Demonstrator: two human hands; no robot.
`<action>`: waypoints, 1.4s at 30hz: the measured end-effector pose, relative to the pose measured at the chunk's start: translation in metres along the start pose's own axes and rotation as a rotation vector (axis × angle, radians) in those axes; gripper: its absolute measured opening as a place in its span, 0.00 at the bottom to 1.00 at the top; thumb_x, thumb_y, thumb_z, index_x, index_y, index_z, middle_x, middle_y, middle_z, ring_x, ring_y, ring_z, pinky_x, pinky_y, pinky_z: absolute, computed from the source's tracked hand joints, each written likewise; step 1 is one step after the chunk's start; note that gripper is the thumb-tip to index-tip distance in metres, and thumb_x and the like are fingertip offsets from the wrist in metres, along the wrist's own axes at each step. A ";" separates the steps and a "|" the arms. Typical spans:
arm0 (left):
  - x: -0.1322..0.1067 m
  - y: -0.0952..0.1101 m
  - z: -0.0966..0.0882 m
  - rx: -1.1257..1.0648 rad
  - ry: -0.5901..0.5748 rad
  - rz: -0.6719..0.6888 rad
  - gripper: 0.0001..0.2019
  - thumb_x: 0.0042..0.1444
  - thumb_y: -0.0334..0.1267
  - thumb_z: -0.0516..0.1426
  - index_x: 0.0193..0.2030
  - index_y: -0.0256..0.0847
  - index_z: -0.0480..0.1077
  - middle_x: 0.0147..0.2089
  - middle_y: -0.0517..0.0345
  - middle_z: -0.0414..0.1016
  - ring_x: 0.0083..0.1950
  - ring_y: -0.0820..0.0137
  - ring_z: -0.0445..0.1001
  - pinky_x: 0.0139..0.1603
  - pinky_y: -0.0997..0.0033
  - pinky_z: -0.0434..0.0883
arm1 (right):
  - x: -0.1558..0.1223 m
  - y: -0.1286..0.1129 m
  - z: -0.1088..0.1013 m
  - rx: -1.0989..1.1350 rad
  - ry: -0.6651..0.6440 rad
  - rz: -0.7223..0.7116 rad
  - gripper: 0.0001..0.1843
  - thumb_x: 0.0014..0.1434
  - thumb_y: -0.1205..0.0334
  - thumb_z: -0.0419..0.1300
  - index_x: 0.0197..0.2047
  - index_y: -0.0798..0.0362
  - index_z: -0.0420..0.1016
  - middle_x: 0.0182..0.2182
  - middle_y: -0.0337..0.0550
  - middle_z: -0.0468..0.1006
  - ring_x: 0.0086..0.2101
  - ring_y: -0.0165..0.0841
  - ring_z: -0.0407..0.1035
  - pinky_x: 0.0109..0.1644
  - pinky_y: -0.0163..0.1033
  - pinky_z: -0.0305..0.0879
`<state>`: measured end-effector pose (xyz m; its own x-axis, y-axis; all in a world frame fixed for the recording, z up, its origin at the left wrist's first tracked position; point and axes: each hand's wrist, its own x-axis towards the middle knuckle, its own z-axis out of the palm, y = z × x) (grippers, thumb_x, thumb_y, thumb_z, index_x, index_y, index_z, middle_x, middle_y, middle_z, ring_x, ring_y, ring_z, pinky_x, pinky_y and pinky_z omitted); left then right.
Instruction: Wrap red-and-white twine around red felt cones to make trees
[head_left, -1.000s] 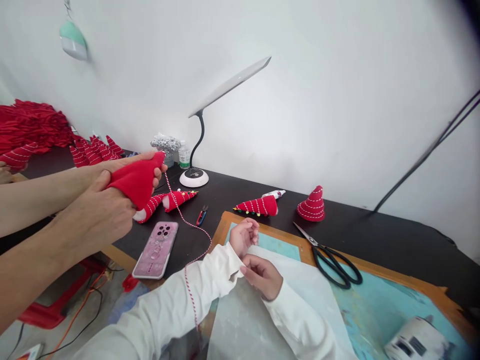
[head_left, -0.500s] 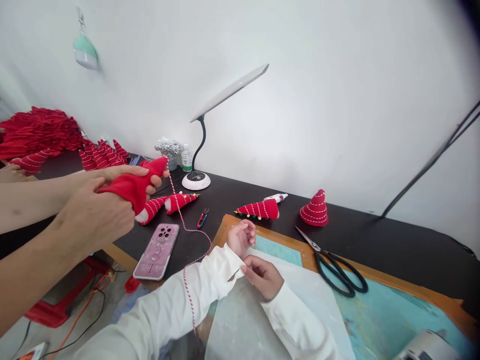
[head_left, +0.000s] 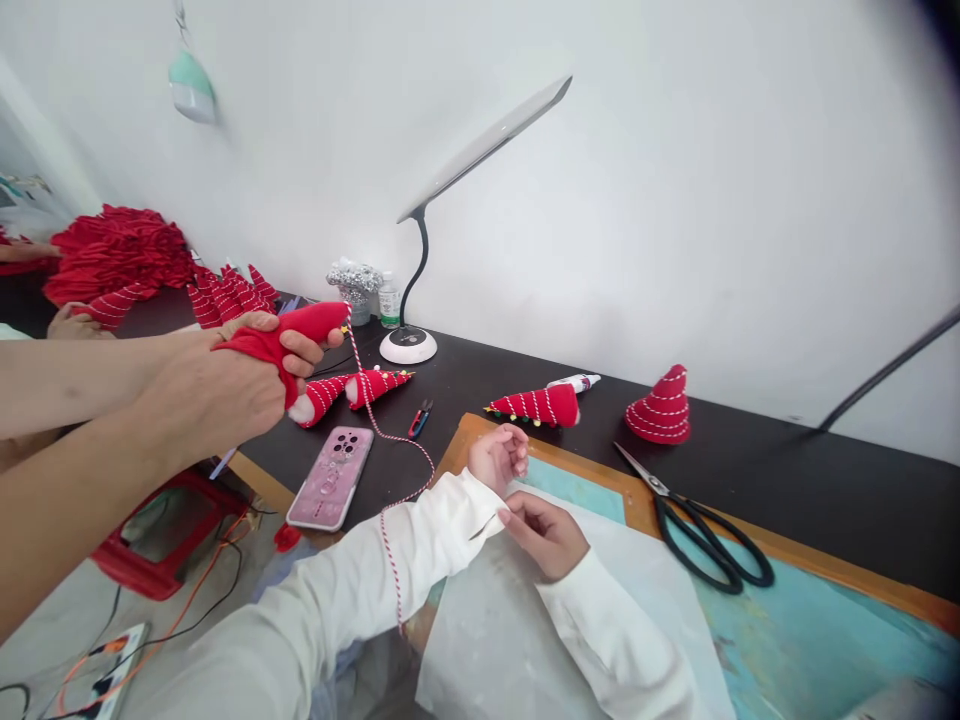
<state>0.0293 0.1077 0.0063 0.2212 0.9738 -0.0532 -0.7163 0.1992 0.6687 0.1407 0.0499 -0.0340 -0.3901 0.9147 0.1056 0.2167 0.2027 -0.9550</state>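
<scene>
My right hand (head_left: pixel 546 535) pinches the cuff of the white left sleeve (head_left: pixel 420 520) between thumb and fingers. Above the mat, my left hand (head_left: pixel 499 456) is raised with loosely bent fingers and nothing in it. A red-and-white twisted cord (head_left: pixel 390 550) drapes over the left forearm. It runs up to the tip of a red cloth cone (head_left: pixel 315 322), which a co-worker's two hands (head_left: pixel 217 385) hold at the left. White paper (head_left: pixel 487 640) lies under my right hand. Just beyond my left hand rests a red cone with white cord stripes and small beads (head_left: pixel 536 405).
Black-handled scissors (head_left: pixel 701 535) lie open on the mat's right side, near a striped red cone (head_left: pixel 660 408). A phone (head_left: pixel 331 478), small snips (head_left: pixel 420 418) and a desk lamp (head_left: pixel 409 345) stand or lie left. Red cloth (head_left: pixel 124 250) is piled farther back.
The view has shifted left, so most things sit farther right. The co-worker's hands have shifted their grip on the red cone. My right hand still pinches the sleeve cuff.
</scene>
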 end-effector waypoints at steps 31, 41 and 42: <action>0.005 -0.018 -0.006 0.214 -0.017 0.101 0.15 0.40 0.34 0.57 0.37 0.40 0.61 0.31 0.65 0.63 0.19 0.81 0.60 0.20 0.77 0.54 | -0.004 -0.027 -0.011 -0.091 0.021 0.025 0.23 0.54 0.43 0.57 0.27 0.57 0.69 0.19 0.37 0.59 0.23 0.25 0.48 0.29 0.33 0.44; 0.001 -0.017 -0.004 0.212 -0.034 0.100 0.13 0.41 0.35 0.57 0.37 0.40 0.62 0.32 0.64 0.63 0.20 0.82 0.61 0.22 0.77 0.56 | -0.004 -0.025 -0.009 -0.096 0.041 0.006 0.23 0.55 0.42 0.57 0.27 0.57 0.69 0.18 0.36 0.58 0.22 0.25 0.47 0.28 0.33 0.44; 0.000 -0.016 -0.004 0.212 -0.034 0.100 0.13 0.41 0.35 0.57 0.37 0.40 0.62 0.32 0.64 0.63 0.20 0.82 0.60 0.22 0.77 0.56 | -0.004 -0.024 -0.009 -0.098 0.042 0.003 0.23 0.55 0.42 0.57 0.27 0.57 0.69 0.18 0.36 0.58 0.22 0.25 0.47 0.28 0.33 0.44</action>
<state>0.0383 0.1053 -0.0078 0.1811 0.9825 0.0436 -0.5818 0.0712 0.8102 0.1448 0.0447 -0.0086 -0.3520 0.9287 0.1166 0.3052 0.2316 -0.9237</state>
